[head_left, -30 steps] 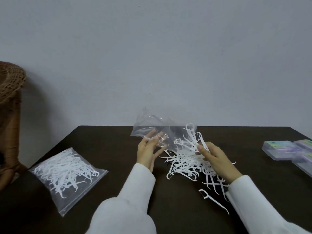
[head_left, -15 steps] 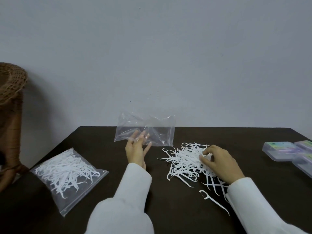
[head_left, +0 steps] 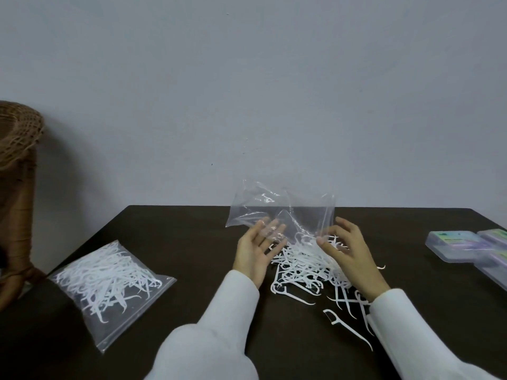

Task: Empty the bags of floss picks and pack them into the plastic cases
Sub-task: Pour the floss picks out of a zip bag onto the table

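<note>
An empty clear bag (head_left: 279, 209) stands crumpled above the far side of a loose pile of white floss picks (head_left: 304, 266) on the dark table (head_left: 192, 242). My left hand (head_left: 256, 252) is at the bag's lower left with straight fingers, its fingertips showing through the film. My right hand (head_left: 349, 252) hovers over the pile at the bag's lower right corner, fingers spread and loosely curved, pinching nothing that I can see. A second bag (head_left: 109, 278), full of floss picks, lies flat at the left. Clear plastic cases (head_left: 455, 244) sit at the right edge.
A few stray picks (head_left: 347, 327) lie near my right sleeve. A wicker stand (head_left: 16, 171) rises beside the table's left end. A bare wall runs behind the table's far edge.
The empty bag has moved right, from left of the pile to above it, with my left hand. My right hand has lifted off the picks and reached the bag's right corner.
</note>
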Available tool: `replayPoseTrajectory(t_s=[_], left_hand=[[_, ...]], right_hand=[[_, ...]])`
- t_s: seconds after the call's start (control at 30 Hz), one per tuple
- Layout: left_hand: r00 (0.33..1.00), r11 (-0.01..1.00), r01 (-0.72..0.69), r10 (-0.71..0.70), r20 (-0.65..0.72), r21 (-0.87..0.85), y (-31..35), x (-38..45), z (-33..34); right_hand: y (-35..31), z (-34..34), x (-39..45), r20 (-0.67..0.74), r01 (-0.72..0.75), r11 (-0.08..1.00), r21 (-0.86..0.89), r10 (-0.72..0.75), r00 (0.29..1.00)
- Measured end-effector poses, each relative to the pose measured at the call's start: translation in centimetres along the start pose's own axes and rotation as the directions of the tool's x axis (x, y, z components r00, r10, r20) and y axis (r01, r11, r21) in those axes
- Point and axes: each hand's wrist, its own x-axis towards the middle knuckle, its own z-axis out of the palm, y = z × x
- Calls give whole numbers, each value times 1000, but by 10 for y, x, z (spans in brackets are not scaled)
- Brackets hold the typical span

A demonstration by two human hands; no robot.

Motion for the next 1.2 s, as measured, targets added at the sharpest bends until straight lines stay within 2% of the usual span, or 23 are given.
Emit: replayPoseTrajectory(t_s=[0.1,0.2,0.37,0.57,0.7,0.87,1.03,1.2], left_hand=[[1000,1000,21,-21,23,16,2,-1,1],[1000,999,-3,4,-18,46,6,2,-3],[987,994,-99,103,-127,42,9,9,-14],[970,993,-92,107,-217,76,14,10,-21],[974,990,-116,130,-184,86,14,9,-19],[945,901,-236,300,-131,364,14,10,-20],[988,891,-128,151,-17,435,19,8,-21],[991,873,-131,133,31,470,20,8,-25]], right_hand=[[2,-4,3,-37,-30,993,118,35,999],[2,-8,3,-46,-15,982,191,24,999],[-1,-8,3,-80,-9,983,184,24,997],[-3,-10,2,-210,32,985,170,4,978],[-4,-11,1,-261,40,986,164,5,965],[-1,-12,2,-281,-15,977,214,77,957],[2,-15,4,-338,-53,956,290,154,929],[5,-18,6,-394,-57,941,332,193,898]])
